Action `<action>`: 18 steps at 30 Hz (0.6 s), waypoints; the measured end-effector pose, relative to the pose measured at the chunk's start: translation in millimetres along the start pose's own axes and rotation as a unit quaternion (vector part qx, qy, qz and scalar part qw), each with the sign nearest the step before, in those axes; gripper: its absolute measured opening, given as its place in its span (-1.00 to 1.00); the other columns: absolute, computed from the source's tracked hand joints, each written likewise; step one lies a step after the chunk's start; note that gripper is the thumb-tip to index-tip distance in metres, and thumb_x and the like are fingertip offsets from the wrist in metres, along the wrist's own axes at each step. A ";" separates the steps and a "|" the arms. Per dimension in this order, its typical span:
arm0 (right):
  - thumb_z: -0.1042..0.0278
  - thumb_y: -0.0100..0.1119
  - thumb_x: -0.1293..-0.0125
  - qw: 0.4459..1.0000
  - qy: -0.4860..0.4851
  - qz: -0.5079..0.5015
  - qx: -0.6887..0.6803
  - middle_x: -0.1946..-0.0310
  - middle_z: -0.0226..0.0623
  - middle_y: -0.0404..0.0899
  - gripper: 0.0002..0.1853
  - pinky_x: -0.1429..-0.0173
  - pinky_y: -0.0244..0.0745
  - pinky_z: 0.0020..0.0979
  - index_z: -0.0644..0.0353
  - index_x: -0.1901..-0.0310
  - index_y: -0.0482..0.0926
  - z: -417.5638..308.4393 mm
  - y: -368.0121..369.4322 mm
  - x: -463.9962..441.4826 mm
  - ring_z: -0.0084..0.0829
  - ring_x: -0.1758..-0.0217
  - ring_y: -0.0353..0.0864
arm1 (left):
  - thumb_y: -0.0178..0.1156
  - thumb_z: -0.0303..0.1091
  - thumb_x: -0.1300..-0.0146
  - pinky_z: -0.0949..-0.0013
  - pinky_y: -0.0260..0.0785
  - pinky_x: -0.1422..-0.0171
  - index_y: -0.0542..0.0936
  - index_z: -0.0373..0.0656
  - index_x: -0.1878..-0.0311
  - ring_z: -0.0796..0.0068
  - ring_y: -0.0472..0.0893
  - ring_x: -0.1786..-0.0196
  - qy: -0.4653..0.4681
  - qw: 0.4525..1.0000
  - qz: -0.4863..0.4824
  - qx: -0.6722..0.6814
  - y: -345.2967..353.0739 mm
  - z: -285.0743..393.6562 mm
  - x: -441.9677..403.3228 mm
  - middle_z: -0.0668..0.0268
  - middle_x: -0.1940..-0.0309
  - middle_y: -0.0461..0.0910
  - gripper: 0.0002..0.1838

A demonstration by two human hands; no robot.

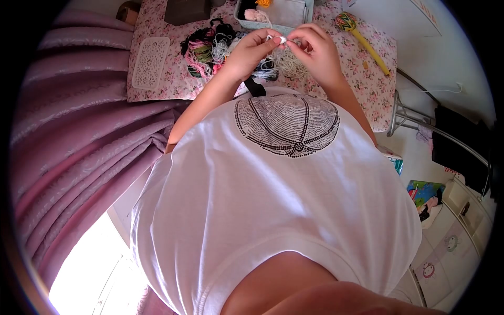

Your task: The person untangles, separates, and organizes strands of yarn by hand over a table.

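Observation:
A small bunched piece of white yarn (pixel 283 39) is held up between my hands over the table. My left hand (pixel 251 55) pinches it from the left between thumb and fingers. From the right, the thumb and index finger of my right hand (pixel 318 51) close on it too, the other fingers curled. A white strand rises from the left fingertips toward a basket. Beneath my hands lies a tangle of cream yarn (pixel 292 65). Left of my left wrist is a heap of pink, green, black and white yarn (pixel 201 52). Whether a fine tool is in my fingers cannot be made out.
The table has a pink floral cloth (pixel 367 100). A pale basket (pixel 247 23) with yarn stands at the back, beside a dark box (pixel 187 11). A white lace-patterned tray (pixel 150 63) lies left, a yellow-handled stick (pixel 370 50) right. A purple curtain (pixel 79 115) hangs left.

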State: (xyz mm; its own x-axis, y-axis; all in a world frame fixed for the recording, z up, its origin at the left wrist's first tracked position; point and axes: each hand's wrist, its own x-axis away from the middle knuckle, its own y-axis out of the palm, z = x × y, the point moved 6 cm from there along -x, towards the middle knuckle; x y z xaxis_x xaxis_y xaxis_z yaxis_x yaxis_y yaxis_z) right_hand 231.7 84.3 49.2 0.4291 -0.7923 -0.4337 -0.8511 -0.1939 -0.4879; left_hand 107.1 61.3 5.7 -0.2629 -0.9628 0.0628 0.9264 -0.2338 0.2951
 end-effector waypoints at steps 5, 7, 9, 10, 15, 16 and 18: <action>0.46 0.19 0.03 1.000 0.002 -0.009 0.002 0.46 -0.44 0.44 -0.89 0.49 0.31 -0.55 0.14 0.41 0.49 4.3 1.8 0.7 -0.55 0.59 0.39 | 0.03 -0.28 -0.21 0.71 0.13 0.33 0.48 -0.16 0.22 0.82 0.36 0.39 0.018 0.999 0.005 -0.038 -2.7 -1.4 -1.6 0.49 0.42 0.50 -0.82; 0.47 0.19 0.04 0.999 0.015 -0.028 0.006 0.47 -0.43 0.44 -0.89 0.49 0.31 -0.55 0.16 0.42 0.48 5.5 2.9 1.0 -0.56 0.59 0.39 | 0.03 -0.28 -0.21 0.69 0.17 0.27 0.48 -0.17 0.23 0.78 0.39 0.36 0.033 0.998 0.005 -0.057 -4.6 -5.2 -3.1 0.47 0.42 0.50 -0.82; 0.48 0.18 0.04 0.997 0.041 -0.057 0.009 0.48 -0.42 0.45 -0.89 0.48 0.32 -0.56 0.19 0.42 0.47 5.7 4.1 1.6 -0.58 0.58 0.40 | 0.06 -0.32 -0.19 0.67 0.18 0.22 0.47 -0.19 0.23 0.75 0.41 0.33 0.020 0.998 0.009 -0.056 -6.8 -9.2 -3.3 0.45 0.41 0.50 -0.84; 0.48 0.17 0.03 0.996 0.051 -0.054 -0.038 0.49 -0.42 0.45 -0.89 0.47 0.32 -0.57 0.21 0.42 0.46 9.8 6.2 2.6 -0.60 0.57 0.40 | 0.07 -0.35 -0.18 0.66 0.19 0.19 0.47 -0.20 0.23 0.74 0.42 0.32 0.013 0.998 0.011 -0.055 -7.4 -10.3 -3.2 0.44 0.41 0.50 -0.84; 0.50 0.14 0.00 0.982 0.104 -0.084 -0.137 0.51 -0.45 0.44 -0.88 0.41 0.32 -0.62 0.25 0.41 0.42 22.8 18.4 8.3 -0.70 0.49 0.40 | 0.15 -0.43 -0.10 0.69 0.14 0.36 0.49 -0.20 0.27 0.81 0.34 0.42 0.107 0.969 0.052 -0.215 -1.5 8.0 -0.5 0.49 0.48 0.44 -0.87; 0.50 0.13 -0.01 0.978 0.115 -0.079 -0.155 0.51 -0.46 0.43 -0.89 0.40 0.32 -0.63 0.24 0.40 0.42 24.5 18.4 9.2 -0.71 0.48 0.40 | 0.17 -0.45 -0.08 0.69 0.13 0.39 0.49 -0.21 0.28 0.82 0.32 0.44 0.125 0.949 0.057 -0.284 -1.8 12.8 1.0 0.50 0.50 0.42 -0.87; 0.51 0.12 -0.02 0.969 0.138 -0.072 -0.191 0.51 -0.49 0.43 -0.89 0.37 0.32 -0.65 0.23 0.39 0.41 29.5 18.2 10.9 -0.72 0.45 0.39 | 0.17 -0.44 -0.08 0.70 0.08 0.46 0.51 -0.21 0.29 0.84 0.27 0.51 0.080 0.967 0.057 -0.235 -8.4 6.7 -0.1 0.53 0.55 0.38 -0.88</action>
State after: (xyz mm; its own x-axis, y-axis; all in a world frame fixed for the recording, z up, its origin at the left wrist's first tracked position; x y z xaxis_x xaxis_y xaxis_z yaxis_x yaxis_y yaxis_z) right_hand 229.8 89.3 13.3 0.4988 -0.8557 -0.1379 -0.8612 -0.4713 -0.1902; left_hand 97.5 64.2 9.7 -0.1409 -0.9859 -0.0905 0.9771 -0.1238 -0.1729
